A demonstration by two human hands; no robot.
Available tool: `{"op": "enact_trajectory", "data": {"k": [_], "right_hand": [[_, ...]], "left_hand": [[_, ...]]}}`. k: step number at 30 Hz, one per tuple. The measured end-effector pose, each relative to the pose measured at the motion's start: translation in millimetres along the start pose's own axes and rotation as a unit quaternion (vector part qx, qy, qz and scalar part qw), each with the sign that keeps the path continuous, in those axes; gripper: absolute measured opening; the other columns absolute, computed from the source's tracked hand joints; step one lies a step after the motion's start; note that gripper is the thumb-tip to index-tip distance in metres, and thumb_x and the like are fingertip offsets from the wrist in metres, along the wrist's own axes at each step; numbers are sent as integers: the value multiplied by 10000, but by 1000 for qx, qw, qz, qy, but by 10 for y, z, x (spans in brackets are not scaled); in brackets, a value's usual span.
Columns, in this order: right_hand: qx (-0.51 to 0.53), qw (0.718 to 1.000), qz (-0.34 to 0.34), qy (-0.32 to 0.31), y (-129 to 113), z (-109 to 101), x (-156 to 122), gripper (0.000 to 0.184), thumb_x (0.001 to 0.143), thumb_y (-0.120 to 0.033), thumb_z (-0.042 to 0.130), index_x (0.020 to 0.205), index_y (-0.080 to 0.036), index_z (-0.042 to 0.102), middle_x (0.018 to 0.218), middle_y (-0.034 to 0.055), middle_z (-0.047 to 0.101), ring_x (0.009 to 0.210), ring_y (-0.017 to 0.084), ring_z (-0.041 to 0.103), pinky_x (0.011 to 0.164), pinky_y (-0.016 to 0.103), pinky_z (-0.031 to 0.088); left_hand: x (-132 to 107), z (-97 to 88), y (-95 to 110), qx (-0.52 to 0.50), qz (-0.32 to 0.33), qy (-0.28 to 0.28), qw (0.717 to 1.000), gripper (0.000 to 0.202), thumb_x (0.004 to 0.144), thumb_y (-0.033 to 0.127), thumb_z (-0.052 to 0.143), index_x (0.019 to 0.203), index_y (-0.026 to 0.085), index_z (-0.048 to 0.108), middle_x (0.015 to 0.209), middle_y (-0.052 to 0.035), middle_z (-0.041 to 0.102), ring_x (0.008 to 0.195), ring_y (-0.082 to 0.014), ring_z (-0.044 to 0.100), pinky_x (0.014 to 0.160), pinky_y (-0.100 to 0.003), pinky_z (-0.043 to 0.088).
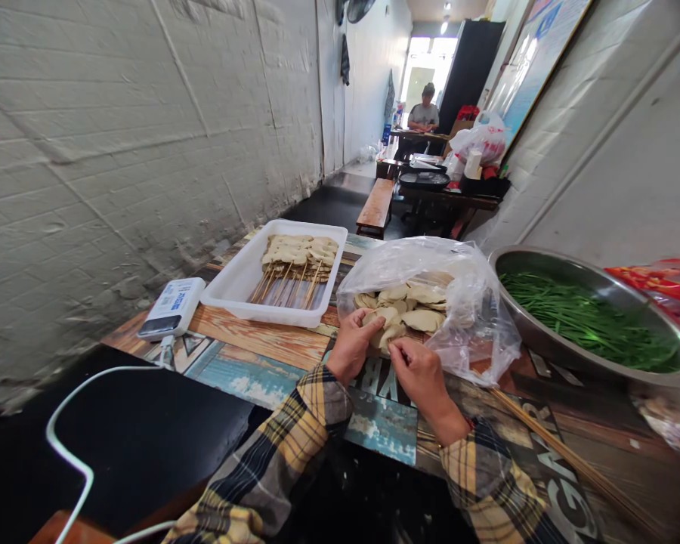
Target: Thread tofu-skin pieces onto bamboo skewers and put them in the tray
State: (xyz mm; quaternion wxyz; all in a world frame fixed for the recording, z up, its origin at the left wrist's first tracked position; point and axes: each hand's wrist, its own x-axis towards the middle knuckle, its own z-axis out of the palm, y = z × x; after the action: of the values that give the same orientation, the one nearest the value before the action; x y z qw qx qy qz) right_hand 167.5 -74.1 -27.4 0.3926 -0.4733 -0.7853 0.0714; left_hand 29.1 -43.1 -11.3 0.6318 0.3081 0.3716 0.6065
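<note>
My left hand and my right hand meet at the mouth of a clear plastic bag full of pale flat dough pieces. Both hands are closed, pinching one pale piece between them at the bag's front edge. Yellow plaid sleeves cover both forearms. To the left stands a white tray holding several skewered pale pieces with their bamboo sticks pointing toward me.
A steel bowl of green stems sits at the right, loose bamboo skewers lie in front of it. A white power bank with a cable lies left. A person sits at a far table, benches between.
</note>
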Motion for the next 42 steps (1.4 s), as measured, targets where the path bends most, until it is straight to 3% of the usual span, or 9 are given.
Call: {"op": "enact_trajectory", "data": {"k": [5,10,18,20,26,31,34,37,42], "right_hand": [[3,1000,10,11,20,-3,34,288,933,-242,457,705,-192,626,640,28,654,590,155,594,589,257,397],[-9,998,47,27,108,-81,73,273,909,-256,476,713,-178,650,633,23,653,564,150,579,580,253,382],[-14,984,152,94,314,-241,153,306,876,-338,498,700,-168,682,596,29,637,561,166,570,578,259,374],[8,977,178,118,351,-267,165,309,867,-365,508,717,-162,687,603,31,640,572,172,575,578,259,381],[91,958,228,148,413,-277,180,319,849,-412,521,752,-152,679,604,28,640,561,172,563,551,252,394],[94,962,222,131,384,-251,186,316,847,-410,527,733,-157,678,582,15,622,548,163,546,549,251,385],[95,965,209,129,369,-239,186,310,847,-400,530,713,-159,673,579,10,613,542,153,532,545,248,377],[102,965,206,129,357,-231,185,302,845,-391,531,705,-160,666,570,5,604,533,147,524,541,245,373],[123,965,207,110,321,-230,188,302,843,-394,533,711,-157,666,577,5,596,546,148,526,542,246,364]], "left_hand": [[22,-6,7,9,7,-8,1000,360,580,344,850,808,147,654,763,-10,672,633,-101,581,610,-214,441],[127,-94,16,30,63,45,997,374,688,394,762,954,156,652,817,-27,678,644,-104,587,598,-221,446],[242,-195,-50,164,115,91,976,179,793,310,614,869,149,628,729,-35,664,601,-134,590,591,-266,457],[279,-193,-82,278,141,90,946,122,802,255,583,837,154,642,723,-40,660,623,-150,587,616,-285,449],[307,-102,-152,570,211,36,793,59,800,207,612,767,168,641,792,-67,640,781,-206,585,737,-332,425],[274,-20,-167,639,196,46,742,84,761,222,670,792,186,600,818,-53,599,810,-211,561,742,-328,409],[297,-21,-192,629,205,39,749,87,736,125,620,730,194,567,805,-42,586,817,-201,551,745,-317,401],[348,-44,-210,580,224,35,782,120,708,92,573,662,195,534,741,-23,567,768,-181,538,717,-302,396],[369,-80,-159,357,158,72,918,77,666,148,563,649,190,500,623,26,524,575,-121,497,568,-246,382]]}}
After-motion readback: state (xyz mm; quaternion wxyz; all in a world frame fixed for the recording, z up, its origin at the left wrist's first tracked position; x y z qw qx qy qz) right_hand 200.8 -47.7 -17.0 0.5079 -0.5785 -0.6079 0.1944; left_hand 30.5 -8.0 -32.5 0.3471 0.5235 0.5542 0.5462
